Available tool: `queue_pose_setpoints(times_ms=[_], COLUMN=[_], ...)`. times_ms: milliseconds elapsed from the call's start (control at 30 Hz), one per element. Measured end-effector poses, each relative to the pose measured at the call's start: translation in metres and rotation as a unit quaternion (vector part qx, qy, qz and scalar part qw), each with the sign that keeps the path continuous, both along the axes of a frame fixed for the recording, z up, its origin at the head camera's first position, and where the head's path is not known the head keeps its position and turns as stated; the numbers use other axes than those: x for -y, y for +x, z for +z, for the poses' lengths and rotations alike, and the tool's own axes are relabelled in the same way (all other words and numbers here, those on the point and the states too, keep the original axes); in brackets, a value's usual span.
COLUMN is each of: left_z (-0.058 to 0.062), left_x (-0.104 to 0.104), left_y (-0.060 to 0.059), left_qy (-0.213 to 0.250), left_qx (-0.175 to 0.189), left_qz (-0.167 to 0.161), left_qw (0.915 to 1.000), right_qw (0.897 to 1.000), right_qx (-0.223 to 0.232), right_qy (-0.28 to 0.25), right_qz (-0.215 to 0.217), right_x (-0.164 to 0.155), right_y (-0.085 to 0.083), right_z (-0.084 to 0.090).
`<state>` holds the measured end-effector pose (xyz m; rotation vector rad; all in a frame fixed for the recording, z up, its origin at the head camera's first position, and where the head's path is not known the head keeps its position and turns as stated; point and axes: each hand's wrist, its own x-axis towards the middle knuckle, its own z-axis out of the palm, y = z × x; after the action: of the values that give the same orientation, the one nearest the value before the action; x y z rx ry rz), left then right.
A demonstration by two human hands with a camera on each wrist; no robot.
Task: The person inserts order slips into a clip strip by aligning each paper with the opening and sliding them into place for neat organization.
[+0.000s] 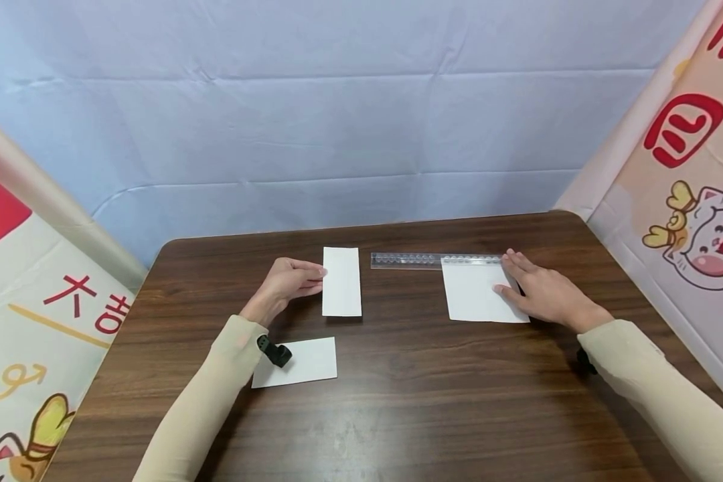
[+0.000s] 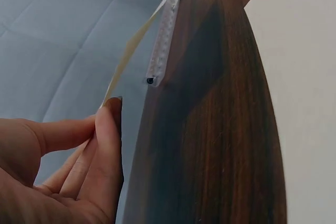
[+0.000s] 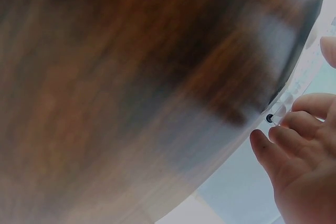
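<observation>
Between thumb and fingers, my left hand (image 1: 286, 284) pinches the left edge of a narrow white sheet of paper (image 1: 341, 282), held above the table. The left wrist view shows that paper (image 2: 128, 51) nearly edge-on, rising from the fingertips. A clear plastic ruler (image 1: 404, 260) lies to its right, near the table's far side. A squarer white sheet (image 1: 474, 291) overlaps the ruler's right part. My right hand (image 1: 545, 291) rests on that sheet's right side with fairly straight fingers, the fingertips near the ruler's right end. In the right wrist view the contact is partly hidden.
Another white rectangular sheet (image 1: 313, 360) lies nearer the front, partly covered by the left wrist and its black strap (image 1: 274, 351). The brown wooden table (image 1: 410, 415) ends at a pale blue cloth backdrop (image 1: 337, 134). Printed banners (image 1: 687, 254) stand at both sides.
</observation>
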<state>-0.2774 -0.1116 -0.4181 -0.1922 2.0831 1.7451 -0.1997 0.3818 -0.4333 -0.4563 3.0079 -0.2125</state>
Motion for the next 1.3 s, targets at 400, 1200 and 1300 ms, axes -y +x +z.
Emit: queue_pose_setpoints(times_ms=[400, 1200, 1300], left_z=[-0.008, -0.025, -0.025], left_x=[-0.01, -0.02, -0.02], left_y=[-0.006, -0.015, -0.016], left_qy=[0.034, 0.036, 0.033], left_qx=[0.024, 0.032, 0.033], left_qz=[0.008, 0.008, 0.005], left_qw=[0.9991, 0.9988, 0.9989], right_qw=[1.0, 1.0, 1.0], right_qx=[0.006, 0.001, 0.0], right_qy=[0.0, 0.004, 0.009], right_qz=[-0.004, -0.006, -0.006], right_x=[0.0, 0.003, 0.004], right_y=[0.0, -0.002, -0.003], right_z=[-0.001, -0.001, -0.001])
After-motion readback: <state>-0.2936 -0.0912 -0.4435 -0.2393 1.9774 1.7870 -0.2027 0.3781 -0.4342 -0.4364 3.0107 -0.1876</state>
